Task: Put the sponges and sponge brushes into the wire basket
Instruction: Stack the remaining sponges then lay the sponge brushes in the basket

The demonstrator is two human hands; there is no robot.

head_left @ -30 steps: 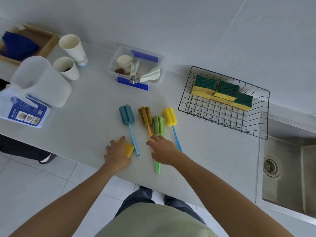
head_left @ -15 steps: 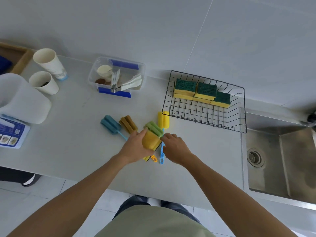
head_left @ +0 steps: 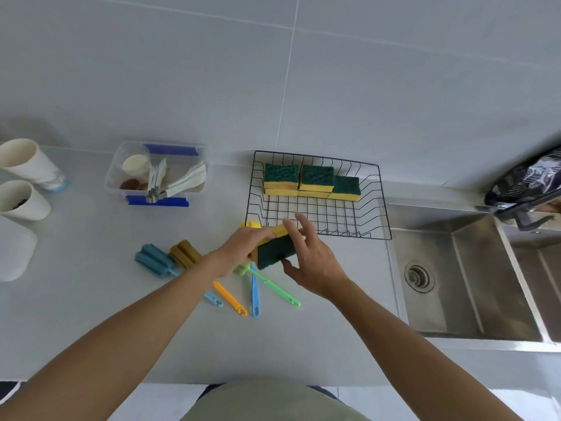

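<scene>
Currently left hand (head_left: 243, 249) grips a yellow-green sponge (head_left: 274, 249), lifted off the counter (head_left: 91, 299) just short of the wire basket (head_left: 384, 208) near rim. Right hand (head_left: 309, 258) touches the sponge's other side, fingers mostly straight, thumb under its lower edge; handover or two-hand carry, can't tell. Step: moving this sponge in. Several sponges (head_left: 312, 180) already stacked at the back of the basket. Next, likely: lift over the rim, set down in the free front area. Four sponge brushes (head_left: 185, 252) lie on the counter, not yet moved.

four sponges (head_left: 277, 250), four sponge brushes (head_left: 154, 260), two cups (head_left: 21, 200)
</scene>
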